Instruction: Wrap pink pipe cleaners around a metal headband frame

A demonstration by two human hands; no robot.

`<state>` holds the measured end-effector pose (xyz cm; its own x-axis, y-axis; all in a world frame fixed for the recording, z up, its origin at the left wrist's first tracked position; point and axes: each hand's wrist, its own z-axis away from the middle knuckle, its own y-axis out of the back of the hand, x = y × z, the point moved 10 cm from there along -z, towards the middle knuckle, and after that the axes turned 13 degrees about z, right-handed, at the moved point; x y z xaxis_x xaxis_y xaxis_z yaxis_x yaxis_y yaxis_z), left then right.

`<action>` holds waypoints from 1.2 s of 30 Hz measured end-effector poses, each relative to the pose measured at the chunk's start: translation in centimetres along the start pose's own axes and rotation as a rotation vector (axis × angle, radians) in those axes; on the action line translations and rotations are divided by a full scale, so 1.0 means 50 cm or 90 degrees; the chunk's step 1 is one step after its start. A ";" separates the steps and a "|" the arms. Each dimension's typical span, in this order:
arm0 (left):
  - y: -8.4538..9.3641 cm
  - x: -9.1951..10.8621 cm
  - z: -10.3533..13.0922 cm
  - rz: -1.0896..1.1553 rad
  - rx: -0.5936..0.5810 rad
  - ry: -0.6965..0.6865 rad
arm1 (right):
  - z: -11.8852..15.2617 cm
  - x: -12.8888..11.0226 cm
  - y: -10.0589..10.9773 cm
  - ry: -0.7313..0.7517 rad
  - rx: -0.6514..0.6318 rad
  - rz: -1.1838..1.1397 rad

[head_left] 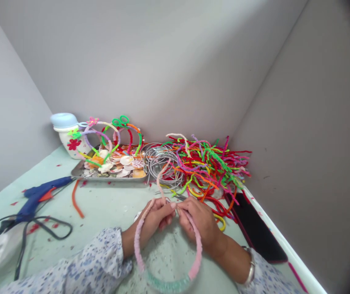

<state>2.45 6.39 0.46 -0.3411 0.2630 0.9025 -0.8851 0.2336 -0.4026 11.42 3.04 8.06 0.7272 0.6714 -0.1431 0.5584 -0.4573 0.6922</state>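
A round headband [196, 267], wrapped in pink with a teal stretch at the bottom, hangs between my two hands above the table. My left hand [153, 218] is closed near one end of it, thumb and fingertips pinched on the wrapping at the top. A loose pale pink pipe cleaner [159, 181] sticks up from these fingers. My right hand [201, 220] is closed around the other end, its fingertips almost meeting the left thumb. The exact spot pinched between the fingertips is hidden.
A metal tray [113, 179] holds round patches and finished headbands [138, 136]. Beside it lie a wire coil [155, 165] and a heap of pipe cleaners [214, 163]. A blue glue gun [32, 200], white cup [67, 141] and black phone-like slab [257, 230] lie around.
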 end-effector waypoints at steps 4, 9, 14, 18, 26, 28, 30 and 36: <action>-0.001 0.004 0.002 -0.003 0.002 0.005 | 0.002 -0.002 -0.005 0.002 -0.011 0.011; 0.001 0.005 0.004 0.002 0.013 0.009 | 0.004 -0.008 -0.008 0.026 -0.014 0.045; -0.001 0.003 0.005 0.014 0.016 0.019 | 0.003 -0.016 -0.007 0.043 -0.015 0.056; -0.006 0.011 0.007 0.020 0.017 0.017 | 0.002 -0.022 -0.004 0.055 -0.010 0.059; -0.001 0.008 0.005 0.012 0.033 0.012 | 0.000 -0.003 -0.008 -0.011 -0.019 0.016; 0.000 0.005 0.002 0.024 0.021 -0.012 | 0.000 0.015 -0.010 -0.066 -0.024 -0.026; -0.002 0.000 -0.001 0.033 -0.002 -0.027 | 0.002 0.034 -0.015 -0.125 -0.040 -0.075; 0.007 0.015 -0.006 -0.027 -0.008 -0.119 | 0.013 0.070 -0.028 -0.250 -0.094 -0.182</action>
<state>1.97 6.95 0.97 -0.3573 0.0743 0.9310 -0.8962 0.2533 -0.3641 13.44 5.67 6.13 0.6643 0.4755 -0.5767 0.7155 -0.1811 0.6747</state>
